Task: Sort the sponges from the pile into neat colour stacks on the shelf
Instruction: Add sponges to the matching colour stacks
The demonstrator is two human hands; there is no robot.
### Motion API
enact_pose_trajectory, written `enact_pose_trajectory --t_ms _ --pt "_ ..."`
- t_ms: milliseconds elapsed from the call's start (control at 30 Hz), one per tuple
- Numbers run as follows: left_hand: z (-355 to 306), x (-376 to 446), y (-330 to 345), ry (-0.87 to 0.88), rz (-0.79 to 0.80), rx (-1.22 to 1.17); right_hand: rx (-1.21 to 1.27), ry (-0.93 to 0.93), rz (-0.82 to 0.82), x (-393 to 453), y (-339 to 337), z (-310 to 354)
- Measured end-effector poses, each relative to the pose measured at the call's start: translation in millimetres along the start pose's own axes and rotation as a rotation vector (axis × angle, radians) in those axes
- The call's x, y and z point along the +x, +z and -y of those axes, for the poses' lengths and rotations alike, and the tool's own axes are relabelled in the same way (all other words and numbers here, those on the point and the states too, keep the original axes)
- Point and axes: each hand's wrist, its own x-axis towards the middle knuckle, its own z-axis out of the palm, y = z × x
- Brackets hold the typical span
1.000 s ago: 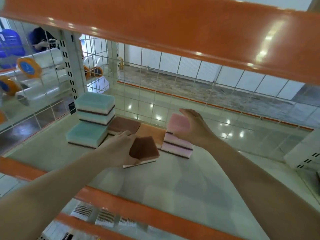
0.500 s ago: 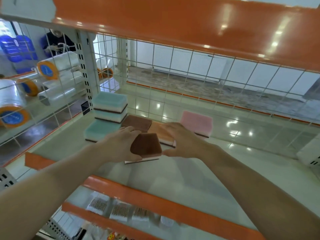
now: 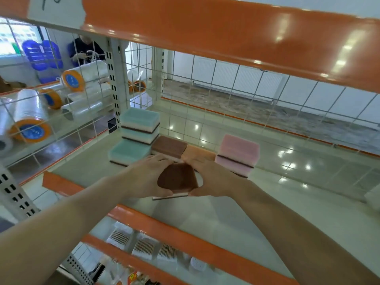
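The head camera looks into a shop rack with orange-edged shelves and a white wire-grid back, a glossy tiled floor visible beyond the grid. The pale shelf point(image 3: 236, 214) carries the sponges near its left rear part.

Against the left upright stands a teal stack point(image 3: 140, 126) of two sponges, and a single teal sponge point(image 3: 128, 152) lies just in front of it, touching its base. To the right of these lies a brown sponge point(image 3: 169, 146) flat on the shelf, with an orange sponge point(image 3: 197, 154) just beside it. Further right a pink stack point(image 3: 237, 154) of two sponges stands upright, its layers slightly offset.

In front of the brown and orange sponges, both hands close on a dark brown sponge point(image 3: 178, 177). The left hand point(image 3: 144, 175) curls round its left edge, fingers over the far side and thumb at the near side. The right hand point(image 3: 213, 178) grips the right edge in the same way. Whether the sponge rests on the shelf or is held just above it cannot be told.

Behind the side grid on the left lie rolls of clear film point(image 3: 30, 118) with orange ends. On the shelf below sit small packs point(image 3: 144, 245) of thin sticks. A person point(image 3: 86, 51) in dark clothing stands in the far background beside blue baskets point(image 3: 42, 54).
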Motion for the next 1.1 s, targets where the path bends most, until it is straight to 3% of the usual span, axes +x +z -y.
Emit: enact_pose_trajectory --t_ms 400,733,967,1100 --pt "9 9 13 -0.045 -0.091 -0.099 0.019 -0.032 -0.02 18 -3 -7" --pt "41 2 -4 -0.158 -0.156 -0.05 0.004 0.103 -0.091 37 -5 -18" --pt "78 16 -11 -0.179 -0.089 0.077 0.02 0.209 -0.19 58 -11 -20" --pt "92 29 -14 -0.148 -0.13 0.135 0.01 0.274 -0.211 69 -14 -23"
